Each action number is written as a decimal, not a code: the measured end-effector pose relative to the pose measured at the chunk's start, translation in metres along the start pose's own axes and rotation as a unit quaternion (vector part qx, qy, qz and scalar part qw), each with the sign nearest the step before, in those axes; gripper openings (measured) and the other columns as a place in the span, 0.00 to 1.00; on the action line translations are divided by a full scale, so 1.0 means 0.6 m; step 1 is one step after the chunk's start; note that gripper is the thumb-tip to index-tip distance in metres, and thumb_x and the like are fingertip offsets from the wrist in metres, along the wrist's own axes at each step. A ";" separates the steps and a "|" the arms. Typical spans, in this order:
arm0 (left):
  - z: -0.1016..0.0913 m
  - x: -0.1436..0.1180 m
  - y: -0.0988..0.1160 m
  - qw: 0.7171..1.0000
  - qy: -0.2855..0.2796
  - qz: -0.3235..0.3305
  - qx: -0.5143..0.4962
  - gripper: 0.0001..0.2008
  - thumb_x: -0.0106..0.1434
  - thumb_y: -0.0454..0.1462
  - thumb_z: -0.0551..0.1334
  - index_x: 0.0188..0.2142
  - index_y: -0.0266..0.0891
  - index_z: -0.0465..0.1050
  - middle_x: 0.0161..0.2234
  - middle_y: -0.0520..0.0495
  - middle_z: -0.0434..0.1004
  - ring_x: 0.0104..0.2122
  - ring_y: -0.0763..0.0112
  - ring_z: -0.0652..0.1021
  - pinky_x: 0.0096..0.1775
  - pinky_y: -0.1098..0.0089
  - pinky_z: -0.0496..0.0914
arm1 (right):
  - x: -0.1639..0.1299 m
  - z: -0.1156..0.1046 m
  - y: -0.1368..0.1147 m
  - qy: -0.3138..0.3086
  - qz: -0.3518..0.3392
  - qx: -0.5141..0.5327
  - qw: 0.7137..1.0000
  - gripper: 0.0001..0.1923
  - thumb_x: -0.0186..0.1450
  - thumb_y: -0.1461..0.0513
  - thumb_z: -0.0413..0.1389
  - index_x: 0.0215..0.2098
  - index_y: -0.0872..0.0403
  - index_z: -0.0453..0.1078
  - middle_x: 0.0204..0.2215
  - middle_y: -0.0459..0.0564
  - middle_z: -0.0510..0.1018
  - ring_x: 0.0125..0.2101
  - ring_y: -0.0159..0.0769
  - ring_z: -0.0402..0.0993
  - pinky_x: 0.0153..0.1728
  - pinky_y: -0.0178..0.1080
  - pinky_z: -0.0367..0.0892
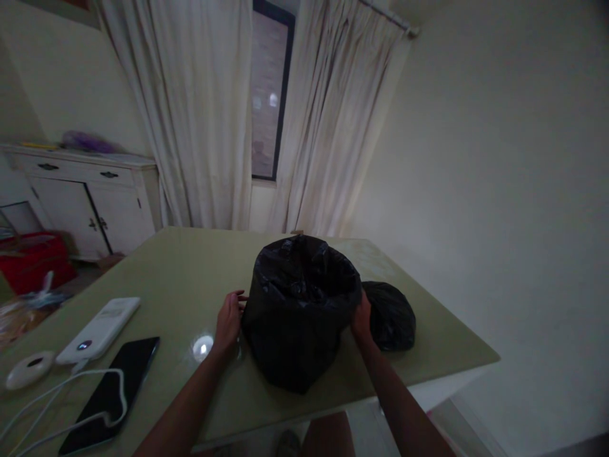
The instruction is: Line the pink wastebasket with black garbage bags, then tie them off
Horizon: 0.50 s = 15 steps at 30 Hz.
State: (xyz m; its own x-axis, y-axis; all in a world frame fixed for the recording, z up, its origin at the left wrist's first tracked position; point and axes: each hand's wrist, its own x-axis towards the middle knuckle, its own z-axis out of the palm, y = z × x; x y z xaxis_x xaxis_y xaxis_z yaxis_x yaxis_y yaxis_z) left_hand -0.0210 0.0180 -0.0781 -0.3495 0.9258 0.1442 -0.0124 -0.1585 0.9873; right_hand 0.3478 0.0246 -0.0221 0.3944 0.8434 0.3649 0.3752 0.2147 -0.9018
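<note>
We find left hand (230,319) unclenched, presumably steadying the black bag (295,339); whether right hand (362,319) grips, we cannot tell.

I take this for a room in someone's home. Long off-white cloth curtains (204,114) hang in folds beside a narrow, dark-framed window (270,82). Over to the left stands a white-painted cabinet (95,206) with paired doors and ornate dark handles. Personal things lie about on the smooth pale-green table (190,260) before me: a flat black phone (102,397), a white rectangular power bank (102,327).
</note>
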 end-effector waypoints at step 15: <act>0.005 0.020 -0.023 0.998 0.003 -0.024 -0.054 0.36 0.73 0.66 0.48 0.53 0.42 0.77 0.45 0.40 0.82 0.35 0.59 0.78 0.39 0.59 0.75 | 0.104 0.162 -0.265 -0.559 -0.115 -0.245 0.784 0.44 0.37 0.54 0.81 0.54 0.47 0.85 0.58 0.54 0.82 0.59 0.57 0.79 0.66 0.55 0.70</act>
State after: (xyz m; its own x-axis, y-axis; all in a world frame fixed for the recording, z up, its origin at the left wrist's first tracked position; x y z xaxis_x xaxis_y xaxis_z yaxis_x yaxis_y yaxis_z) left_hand -0.0219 0.0322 -0.0899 -0.3511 0.9313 0.0969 -0.1290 -0.1506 0.9801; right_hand 0.2311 0.0910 0.1215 -0.6089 0.7742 -0.1729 0.7138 0.4396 -0.5452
